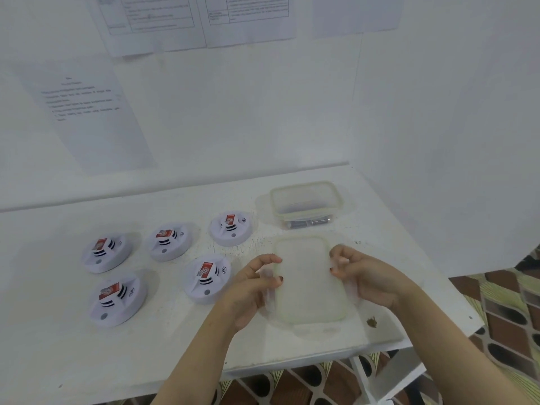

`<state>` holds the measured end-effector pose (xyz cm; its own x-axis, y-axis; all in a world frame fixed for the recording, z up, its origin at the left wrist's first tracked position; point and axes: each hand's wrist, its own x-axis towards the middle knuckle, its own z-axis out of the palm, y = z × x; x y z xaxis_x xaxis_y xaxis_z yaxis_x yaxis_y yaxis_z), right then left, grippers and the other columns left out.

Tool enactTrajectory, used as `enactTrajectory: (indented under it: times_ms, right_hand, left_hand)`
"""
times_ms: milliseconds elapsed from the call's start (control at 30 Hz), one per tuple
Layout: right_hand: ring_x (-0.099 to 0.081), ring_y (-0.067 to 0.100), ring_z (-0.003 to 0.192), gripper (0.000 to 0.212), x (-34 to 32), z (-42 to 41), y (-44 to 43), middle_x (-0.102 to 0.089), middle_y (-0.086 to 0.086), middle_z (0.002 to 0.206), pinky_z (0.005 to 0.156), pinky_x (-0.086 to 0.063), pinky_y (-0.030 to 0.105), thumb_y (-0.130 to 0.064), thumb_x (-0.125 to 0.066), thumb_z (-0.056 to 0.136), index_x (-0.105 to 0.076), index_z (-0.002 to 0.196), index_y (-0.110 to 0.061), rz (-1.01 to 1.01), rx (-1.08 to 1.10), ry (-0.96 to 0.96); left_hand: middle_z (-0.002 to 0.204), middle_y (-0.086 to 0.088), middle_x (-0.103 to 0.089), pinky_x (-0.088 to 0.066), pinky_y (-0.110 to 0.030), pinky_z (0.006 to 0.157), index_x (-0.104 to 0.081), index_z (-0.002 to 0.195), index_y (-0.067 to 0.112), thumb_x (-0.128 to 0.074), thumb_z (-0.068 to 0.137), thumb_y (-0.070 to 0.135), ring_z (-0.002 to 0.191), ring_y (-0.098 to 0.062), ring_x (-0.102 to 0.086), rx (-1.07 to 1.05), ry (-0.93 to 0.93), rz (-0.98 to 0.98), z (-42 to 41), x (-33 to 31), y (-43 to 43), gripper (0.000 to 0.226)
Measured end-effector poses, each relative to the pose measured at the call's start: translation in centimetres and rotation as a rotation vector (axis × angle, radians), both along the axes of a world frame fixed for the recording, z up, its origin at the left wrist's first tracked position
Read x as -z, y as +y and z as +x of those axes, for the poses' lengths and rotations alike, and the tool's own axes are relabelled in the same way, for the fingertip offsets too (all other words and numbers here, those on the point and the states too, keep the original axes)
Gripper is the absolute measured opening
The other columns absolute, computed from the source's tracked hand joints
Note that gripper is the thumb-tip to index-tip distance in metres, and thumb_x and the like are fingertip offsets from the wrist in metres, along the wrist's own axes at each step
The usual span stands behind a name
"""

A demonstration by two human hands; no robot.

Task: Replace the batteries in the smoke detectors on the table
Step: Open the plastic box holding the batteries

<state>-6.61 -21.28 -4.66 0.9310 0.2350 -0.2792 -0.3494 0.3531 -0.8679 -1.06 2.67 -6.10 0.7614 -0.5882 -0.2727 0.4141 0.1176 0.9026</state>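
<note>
White table [43, 331] bears five round, red-labelled smoke detectors [208, 278]; left hand [254, 285] and right hand [362, 276] grip the lid [306, 276].

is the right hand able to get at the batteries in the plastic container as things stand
Probably yes, once it lets go: the right hand grips the lid, but the container just beyond stands open with the batteries uncovered.

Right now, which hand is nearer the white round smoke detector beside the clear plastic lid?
Left. The left hand is beside the detector; the right hand, across the lid.
</note>
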Motion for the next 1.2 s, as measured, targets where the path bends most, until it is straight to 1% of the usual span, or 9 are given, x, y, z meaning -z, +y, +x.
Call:
enactTrajectory:
  times_ms: [67, 167, 333, 500, 567, 700, 833, 967, 1200]
  right_hand:
    - [-0.058, 0.025, 0.073, 0.022, 0.0, 0.4, -0.2, -0.057, 0.014, 0.081, 0.061, -0.049, 0.027, 0.003, -0.063, 0.068, -0.053, 0.073, -0.016, -0.048, 0.055, -0.024]
    - [-0.046, 0.03, 0.084, 0.026, -0.3, 0.3, -0.5, -0.046, 0.017, 0.091, 0.069, -0.042, 0.032, -0.007, -0.066, 0.072, -0.061, 0.094, -0.02, -0.188, -0.036, -0.052]
    - [-0.044, 0.02, 0.07, 0.032, -1.2, -0.1, -1.0, -0.042, 0.008, 0.076, 0.068, -0.037, 0.029, -0.008, -0.064, 0.077, -0.059, 0.103, -0.026, -0.432, 0.009, -0.122]
    - [-0.056, 0.011, 0.075, 0.036, -2.9, 1.9, -1.6, -0.062, 0.004, 0.096, 0.081, -0.044, 0.027, 0.004, -0.062, 0.083, -0.06, 0.103, -0.025, -0.68, 0.068, -0.144]
    - [-0.054, 0.012, 0.072, 0.034, -3.5, 3.0, -1.6, -0.064, 0.004, 0.105, 0.081, -0.045, 0.026, 0.003, -0.066, 0.081, -0.063, 0.096, -0.027, -0.811, 0.083, -0.195]
    - [-0.054, 0.016, 0.095, 0.026, -4.2, 3.9, -1.5, -0.055, -0.007, 0.114, 0.073, -0.043, 0.023, -0.021, -0.072, 0.081, -0.062, 0.103, -0.031, -1.07, 0.193, -0.23]
    - [-0.046, 0.018, 0.117, 0.042, -4.0, 1.7, -2.3, -0.047, -0.005, 0.121, 0.085, -0.035, 0.027, -0.038, -0.059, 0.089, -0.045, 0.129, -0.036, -1.177, 0.161, -0.099]
    - [-0.064, 0.02, 0.081, 0.038, -3.6, -0.9, -2.9, -0.062, 0.005, 0.101, 0.071, -0.054, 0.027, -0.034, -0.06, 0.089, -0.045, 0.124, -0.04, -1.035, 0.241, 0.036]
    - [-0.055, 0.012, 0.057, 0.011, -4.6, -1.6, -4.1, -0.065, 0.003, 0.073, 0.065, -0.048, 0.028, -0.016, -0.062, 0.087, -0.064, 0.091, -0.027, -0.936, 0.397, -0.084]
  left_hand:
    - [0.099, -0.005, -0.068, -0.05, -0.036, 0.084, -0.067, 0.101, 0.023, -0.068, 0.064, 0.002, 0.09, -0.022, -0.064, 0.003, -0.07, 0.046, -0.1, -0.4, -0.3, 0.042]
    - [0.104, 0.002, -0.069, -0.051, -0.031, 0.088, -0.063, 0.113, 0.026, -0.067, 0.062, 0.005, 0.096, -0.016, -0.065, -0.01, -0.17, 0.124, 0.6, -1.2, -0.8, 0.056]
    - [0.119, 0.0, -0.068, -0.043, -0.038, 0.103, -0.069, 0.109, 0.031, -0.068, 0.074, 0.02, 0.114, -0.018, -0.06, -0.038, -0.248, 0.202, 2.4, -2.5, -1.7, 0.036]
    - [0.108, -0.012, -0.069, -0.051, -0.037, 0.078, -0.067, 0.097, 0.037, -0.07, 0.081, 0.016, 0.091, -0.023, -0.063, 0.031, -0.339, 0.394, 2.5, -3.0, -1.9, 0.027]
    - [0.094, -0.008, -0.061, -0.051, -0.026, 0.065, -0.067, 0.099, 0.029, -0.068, 0.083, 0.006, 0.078, -0.018, -0.059, 0.064, -0.359, 0.418, 1.9, -2.9, -2.0, 0.028]
    - [0.073, -0.005, -0.038, -0.046, -0.019, 0.051, -0.066, 0.09, 0.015, -0.066, 0.081, -0.007, 0.055, -0.012, -0.045, -0.111, -0.326, 0.376, -0.2, -2.7, -2.9, 0.024]
    - [0.073, -0.004, -0.043, -0.048, -0.017, 0.049, -0.065, 0.086, 0.015, -0.07, 0.08, -0.005, 0.054, -0.015, -0.051, -0.333, -0.332, 0.376, -2.2, -2.0, -3.6, 0.021]
    - [0.069, -0.005, -0.045, -0.045, -0.014, 0.048, -0.065, 0.087, 0.018, -0.072, 0.08, 0.001, 0.062, -0.018, -0.048, -0.337, -0.374, 0.414, -2.5, -2.0, -3.3, 0.02]
    - [0.076, -0.005, -0.06, -0.049, -0.021, 0.058, -0.065, 0.101, 0.018, -0.064, 0.084, -0.001, 0.056, -0.01, -0.054, -0.238, -0.269, 0.352, -0.5, -4.1, -1.7, 0.026]
